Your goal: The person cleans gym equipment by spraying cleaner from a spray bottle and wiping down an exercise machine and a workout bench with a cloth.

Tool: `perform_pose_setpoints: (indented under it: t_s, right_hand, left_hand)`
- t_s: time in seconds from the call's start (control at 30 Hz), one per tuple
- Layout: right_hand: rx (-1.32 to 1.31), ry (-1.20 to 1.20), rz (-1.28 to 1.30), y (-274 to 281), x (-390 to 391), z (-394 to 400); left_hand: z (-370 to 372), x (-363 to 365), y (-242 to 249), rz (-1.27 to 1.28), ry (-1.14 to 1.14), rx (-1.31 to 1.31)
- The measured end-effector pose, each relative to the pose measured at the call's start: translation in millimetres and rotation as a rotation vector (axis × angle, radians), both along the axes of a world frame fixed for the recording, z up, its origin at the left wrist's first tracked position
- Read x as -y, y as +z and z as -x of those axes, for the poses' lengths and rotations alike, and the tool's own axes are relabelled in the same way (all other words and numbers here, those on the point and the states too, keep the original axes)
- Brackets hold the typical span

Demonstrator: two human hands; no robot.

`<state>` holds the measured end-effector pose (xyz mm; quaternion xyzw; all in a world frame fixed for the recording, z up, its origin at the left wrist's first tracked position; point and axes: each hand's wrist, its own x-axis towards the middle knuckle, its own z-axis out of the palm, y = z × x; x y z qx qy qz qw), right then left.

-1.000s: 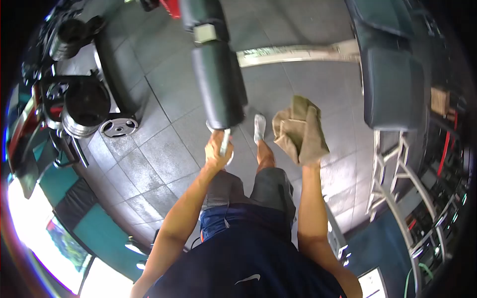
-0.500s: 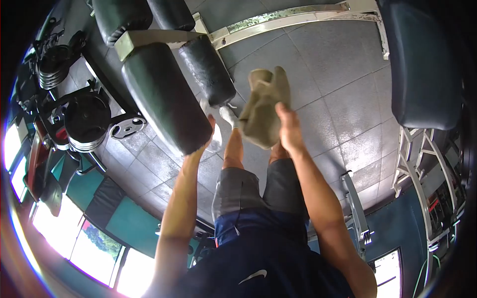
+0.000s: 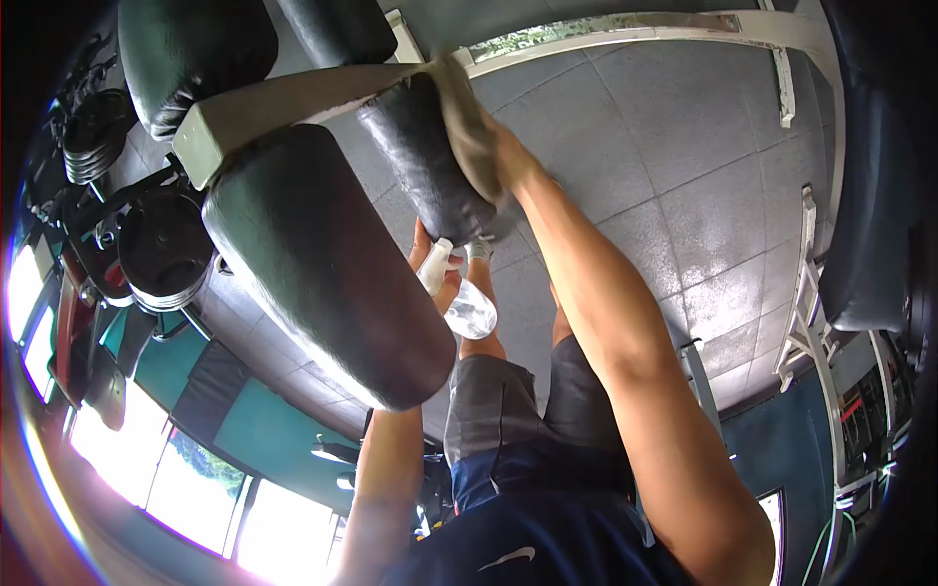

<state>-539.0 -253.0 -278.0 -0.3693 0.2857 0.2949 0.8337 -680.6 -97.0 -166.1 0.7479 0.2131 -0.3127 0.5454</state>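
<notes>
- The left hand (image 3: pixel 448 290) has its fingers curled round a clear spray bottle (image 3: pixel 473 314), one finger up near its white top.
- The bottle hangs tilted below the small pad (image 3: pixel 415 151), just beside the near end of the large pad (image 3: pixel 327 264), which covers part of the left forearm.
- The right hand (image 3: pixel 508 159) reaches forward and has hold of a brown cloth (image 3: pixel 465 127); blur and the cloth hide how far its fingers bend.
- The cloth lies along the right side of the small pad and appears to touch it.
- A pale beam (image 3: pixel 283 105) runs between the pads.
- Weight plates (image 3: pixel 164 244) stand at the left, above the tiled floor (image 3: pixel 625 161).
</notes>
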Motion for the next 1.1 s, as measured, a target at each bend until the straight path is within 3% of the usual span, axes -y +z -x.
perform_pose_setpoints:
  t_s: [0.03, 0.13, 0.23, 0.27, 0.37, 0.43, 0.57, 0.63, 0.7, 0.8, 0.87, 0.9, 1.0, 1.1]
  right_hand:
    - [-0.006, -0.035, 0.046, -10, 0, 30]
    - [0.053, -0.017, 0.268, -17, -4, 93]
    - [0.282, 0.251, 0.869, 51, -11, 95]
    - [0.151, 0.213, 0.887, 75, -22, 77]
    - [0.677, 0.411, 1.389, 97, -44, 55]
    - [0.683, 0.373, 1.299, 105, -49, 14]
    - [0.709, 0.196, 0.813, 60, -33, -40]
    - [0.384, 0.373, 0.382, 57, -2, -23]
    - [0.725, 0.357, 0.669, -6, -2, 57]
    - [0.381, 0.753, 0.670, 49, 40, 100]
    - [0.115, 0.547, 0.533, 72, 50, 108]
    - [-0.136, 0.175, 0.272, 85, 53, 99]
    - [-0.145, -0.205, 0.216, 73, 62, 99]
    - [-0.165, -0.270, 0.368, 96, 72, 53]
  left_hand:
    - [-1, -9, -8, 0.192, 0.089, -0.024]
    - [0, -19, -18, 0.262, 0.161, -0.036]
    - [1, -22, -16, 0.232, 0.185, -0.029]
    - [4, -24, -14, 0.223, 0.191, -0.020]
    - [17, -18, -11, 0.195, 0.224, 0.011]
    - [28, -10, -10, 0.165, 0.250, 0.028]
    - [29, 13, -7, 0.251, 0.398, 0.058]
    - [35, 0, -15, 0.297, 0.386, 0.072]
    - [27, -10, -13, 0.249, 0.296, 0.069]
    - [10, -36, 5, 0.083, 0.144, 0.147]
    - [-2, -60, 23, -0.080, 0.033, 0.300]
    - [-13, -76, 30, -0.163, -0.028, 0.398]
    - [-67, -120, 35, -0.354, -0.242, 0.676]
    - [-135, -166, -2, -0.447, -0.435, 0.863]
